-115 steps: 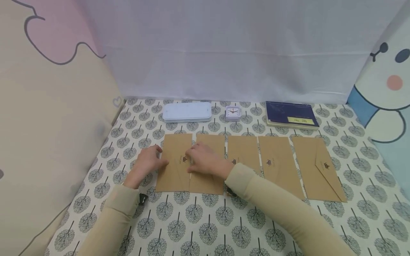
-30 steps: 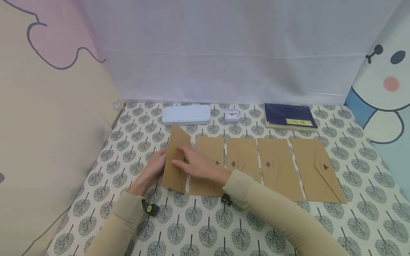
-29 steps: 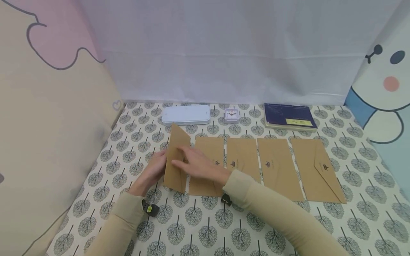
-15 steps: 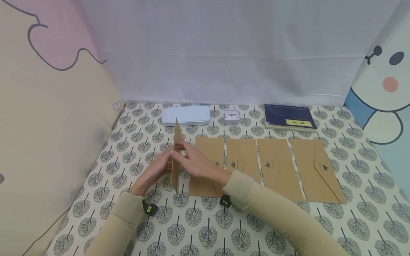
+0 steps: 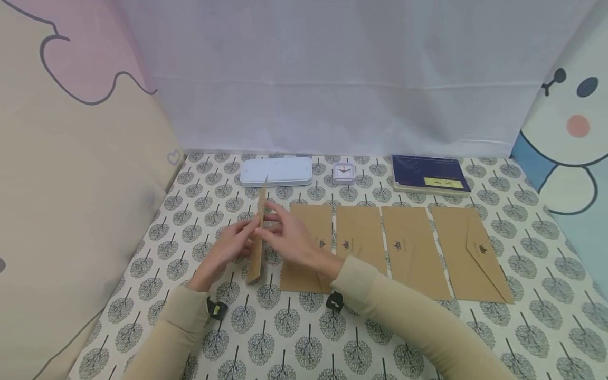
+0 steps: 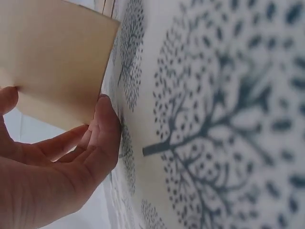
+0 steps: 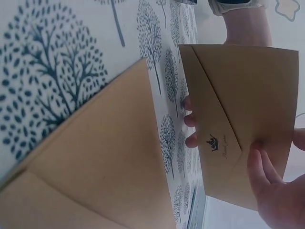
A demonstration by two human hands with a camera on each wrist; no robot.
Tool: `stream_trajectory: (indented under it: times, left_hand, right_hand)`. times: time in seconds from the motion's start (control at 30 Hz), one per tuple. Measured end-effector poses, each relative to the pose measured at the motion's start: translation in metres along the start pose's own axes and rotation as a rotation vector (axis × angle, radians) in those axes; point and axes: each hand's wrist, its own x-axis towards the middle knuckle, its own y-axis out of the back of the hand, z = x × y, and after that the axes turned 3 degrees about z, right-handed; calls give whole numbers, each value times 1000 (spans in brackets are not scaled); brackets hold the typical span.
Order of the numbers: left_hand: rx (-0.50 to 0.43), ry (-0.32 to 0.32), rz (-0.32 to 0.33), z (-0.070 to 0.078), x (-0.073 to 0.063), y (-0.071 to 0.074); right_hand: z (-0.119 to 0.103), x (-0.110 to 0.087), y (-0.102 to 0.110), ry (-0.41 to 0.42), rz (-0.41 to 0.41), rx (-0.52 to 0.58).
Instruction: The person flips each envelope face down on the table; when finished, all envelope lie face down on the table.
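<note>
the left hand point(image 5: 230, 245) and right hand point(image 5: 295, 237) grip an upright envelope point(image 7: 257, 95) beside four flat ones point(image 5: 408, 253) on the cloth point(image 5: 294, 335).

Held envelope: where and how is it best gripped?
Probably pinch the held envelope by its upper long edge, from above, thumb and fingers on opposite faces: it is thin and on edge, with the left hand at its lower edge.

Envelope: plain brown paper point(image 7: 248, 109)
Flap: pointed point(image 7: 209, 117), lying down against the body
Print: small dark crown point(image 7: 213, 142) on the flap, a line of script beside it
Pose: on its long edge, nearly upright
</note>
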Motion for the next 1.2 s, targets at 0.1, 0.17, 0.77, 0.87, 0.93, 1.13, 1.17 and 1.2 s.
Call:
stream_trajectory:
  times: [0.1, 0.17, 0.77, 0.87, 0.93, 1.13, 1.17, 1.2]
  left_hand:
    - [72, -12, 31, -1, 0, 3]
    - [130, -6, 57, -2, 0, 5]
    - [346, 2, 175, -6, -2, 19]
    - [366, 0, 171, -7, -1, 20]
    - [387, -1, 174, -8, 0, 21]
    - [424, -1, 168, -10, 0, 20]
    - [430, 0, 169, -10, 0, 20]
    - [436, 1, 170, -10, -1, 20]
  right_hand:
    - [0, -1, 1, 0, 10, 2]
    - [1, -2, 1, -10, 13, 5]
    - [24, 2, 5, -206, -13, -216]
    - [26, 4, 4, -245, -47, -267]
    - [26, 6, 4, -268, -67, -317]
    - [27, 9, 2, -285, -114, -461]
    - [27, 9, 2, -285, -123, -475]
    - [28, 9, 2, -286, -130, -481]
